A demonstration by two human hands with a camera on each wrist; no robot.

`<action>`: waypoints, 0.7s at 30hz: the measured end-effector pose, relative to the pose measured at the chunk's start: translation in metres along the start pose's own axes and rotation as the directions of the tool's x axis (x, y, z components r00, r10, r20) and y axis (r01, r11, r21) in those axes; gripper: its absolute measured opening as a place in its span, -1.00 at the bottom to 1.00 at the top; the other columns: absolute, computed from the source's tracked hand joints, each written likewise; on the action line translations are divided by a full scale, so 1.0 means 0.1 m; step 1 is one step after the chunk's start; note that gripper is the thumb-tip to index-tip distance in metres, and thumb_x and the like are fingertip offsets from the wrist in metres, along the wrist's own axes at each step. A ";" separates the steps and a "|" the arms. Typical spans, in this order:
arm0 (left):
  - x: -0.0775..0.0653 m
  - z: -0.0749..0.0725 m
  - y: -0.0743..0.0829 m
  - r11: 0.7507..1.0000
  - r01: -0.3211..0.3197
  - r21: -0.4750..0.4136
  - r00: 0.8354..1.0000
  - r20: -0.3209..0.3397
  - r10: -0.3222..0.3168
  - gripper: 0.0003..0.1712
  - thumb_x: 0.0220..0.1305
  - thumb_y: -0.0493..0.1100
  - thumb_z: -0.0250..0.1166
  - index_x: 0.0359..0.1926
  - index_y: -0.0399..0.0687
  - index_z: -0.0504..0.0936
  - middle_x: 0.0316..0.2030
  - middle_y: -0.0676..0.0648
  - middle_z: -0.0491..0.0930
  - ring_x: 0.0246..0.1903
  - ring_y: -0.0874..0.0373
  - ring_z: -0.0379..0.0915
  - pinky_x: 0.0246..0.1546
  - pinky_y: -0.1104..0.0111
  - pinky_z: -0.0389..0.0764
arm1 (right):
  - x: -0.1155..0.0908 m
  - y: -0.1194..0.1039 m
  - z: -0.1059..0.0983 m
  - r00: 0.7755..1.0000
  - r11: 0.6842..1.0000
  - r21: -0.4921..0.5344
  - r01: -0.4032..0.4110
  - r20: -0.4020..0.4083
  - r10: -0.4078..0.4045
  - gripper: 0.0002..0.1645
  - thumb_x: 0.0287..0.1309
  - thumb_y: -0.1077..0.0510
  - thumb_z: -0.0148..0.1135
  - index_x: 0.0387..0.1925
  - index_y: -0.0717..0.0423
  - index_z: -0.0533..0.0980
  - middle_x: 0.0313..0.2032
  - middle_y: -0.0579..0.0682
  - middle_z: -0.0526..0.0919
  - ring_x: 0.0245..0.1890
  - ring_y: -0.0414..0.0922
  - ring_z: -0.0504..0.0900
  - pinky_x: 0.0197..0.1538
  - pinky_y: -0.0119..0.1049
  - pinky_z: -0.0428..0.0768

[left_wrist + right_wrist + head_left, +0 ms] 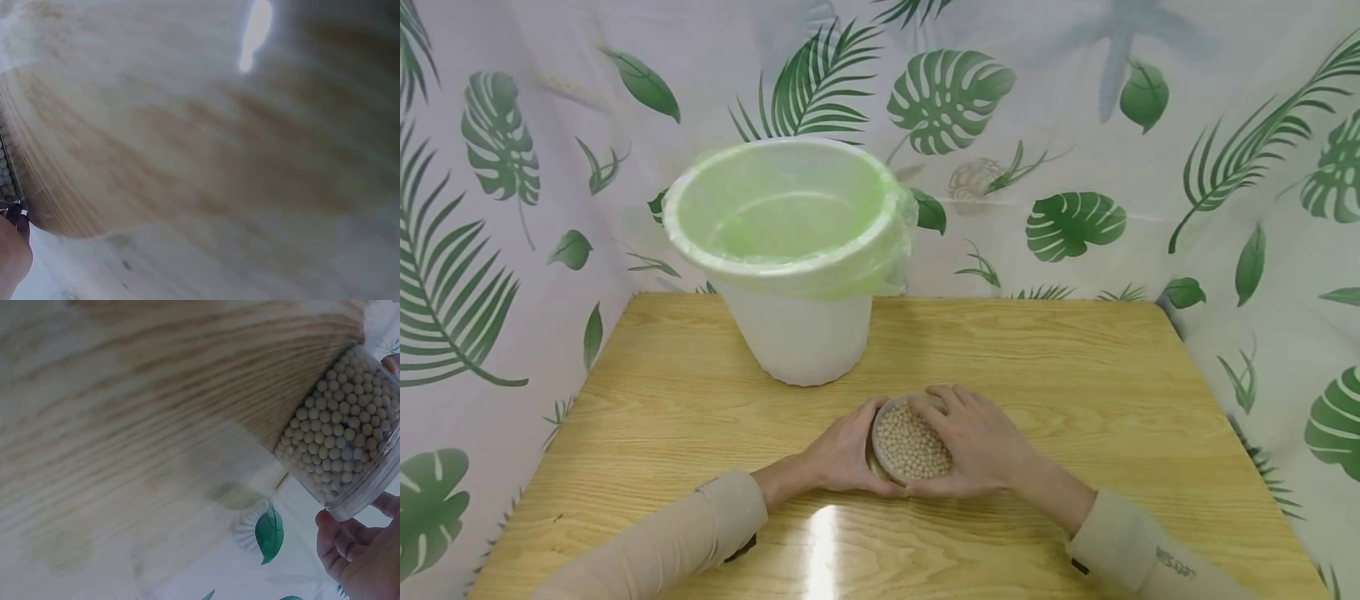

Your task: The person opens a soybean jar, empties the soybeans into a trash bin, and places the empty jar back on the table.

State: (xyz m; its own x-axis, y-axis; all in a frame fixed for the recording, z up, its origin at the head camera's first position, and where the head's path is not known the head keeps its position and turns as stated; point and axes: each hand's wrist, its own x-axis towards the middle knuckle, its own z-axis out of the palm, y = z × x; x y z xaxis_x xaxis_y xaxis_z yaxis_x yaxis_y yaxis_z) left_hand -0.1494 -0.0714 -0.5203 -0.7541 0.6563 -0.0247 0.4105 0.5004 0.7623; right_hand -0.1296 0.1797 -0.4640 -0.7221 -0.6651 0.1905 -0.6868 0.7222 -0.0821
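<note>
Standing at the upper centre-left of the head view, a white bucket (pixel 801 342) lined with a thin green bag (pixel 880 265) rests on the wooden table (pixel 1075 375), its wide mouth facing upward. Below it and a little to its right, just left of the lower middle of the frame, comes the person's left hand (pixel 847 454), reaching in from the lower left and curled round the left side of a clear jar (pixel 367 490). In the left wrist view only a sliver of that jar shows, at the far left edge.

The jar itself sits at the lower middle of the head view, between the two palms and nearly full of pale round beans (pixel 913 443). Its axis runs roughly upright, with its round top toward the head camera; whether it leans slightly, or whether a lid covers it, the person's hold makes hard to tell. From the jar, the bucket lies toward the upper left of the frame, well apart from it.

To the right, the right hand (pixel 976 443) clasps the jar's right side, its fingers reaching over the upper right edge. Neither hand is nearer the jar, since both touch it; the left is the nearer to the bucket.
</note>
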 end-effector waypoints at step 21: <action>0.01 0.01 -0.03 0.999 -0.013 0.033 1.000 -0.012 0.013 0.41 -0.09 0.25 0.70 0.59 -0.06 0.05 0.46 -0.16 0.40 0.41 -0.02 0.46 0.47 0.07 0.55 | 0.18 0.22 -0.09 0.968 0.971 0.083 0.225 0.091 -0.233 0.25 -0.15 -0.58 0.46 0.47 -0.03 0.36 0.32 0.11 0.53 0.22 0.01 0.57 0.28 0.07 0.67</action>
State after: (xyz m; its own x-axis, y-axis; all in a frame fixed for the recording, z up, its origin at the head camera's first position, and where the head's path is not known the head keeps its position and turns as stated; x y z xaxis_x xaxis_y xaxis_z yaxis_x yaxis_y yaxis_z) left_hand -0.1507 -0.0718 -0.5238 -0.7545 0.6563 -0.0071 0.4367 0.5100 0.7411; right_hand -0.1567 0.1850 -0.4537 -0.5470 -0.8293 0.1141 -0.8364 0.5354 -0.1177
